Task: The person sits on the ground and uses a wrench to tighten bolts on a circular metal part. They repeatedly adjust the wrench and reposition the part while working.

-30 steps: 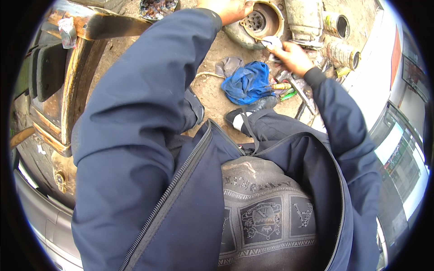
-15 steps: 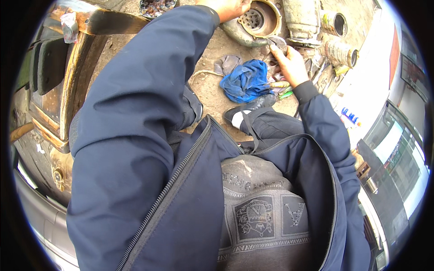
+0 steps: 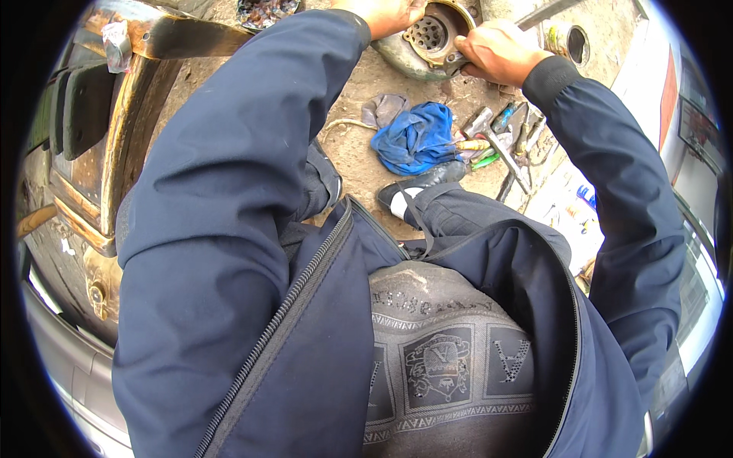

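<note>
At the top edge, a round metal housing (image 3: 397, 62) with a perforated plate (image 3: 426, 33) inside its collar lies on the ground. My left hand (image 3: 382, 15) is at its left side. The frame cuts that hand off; its visible fingers are curled, and what they hold is hidden. My right hand (image 3: 500, 52) is closed around a grey metal bar-like tool (image 3: 548, 11) whose shaft runs up to the right. The tool's other end is close to the right of the housing's collar, and I cannot tell whether they touch.
A blue cloth (image 3: 416, 139) lies before my shoes, a grey rag (image 3: 382, 111) beside it. Right of the cloth are a hammer (image 3: 500, 141) and several hand tools. A rusty cylinder (image 3: 566, 42) stands beyond my right wrist. A worn wooden frame (image 3: 130, 130) is at left.
My right hand has moved up and right, from a flat grey piece beside the housing to the metal bar-like tool. The hammer and tools it covered now show. My left hand has hardly moved.
</note>
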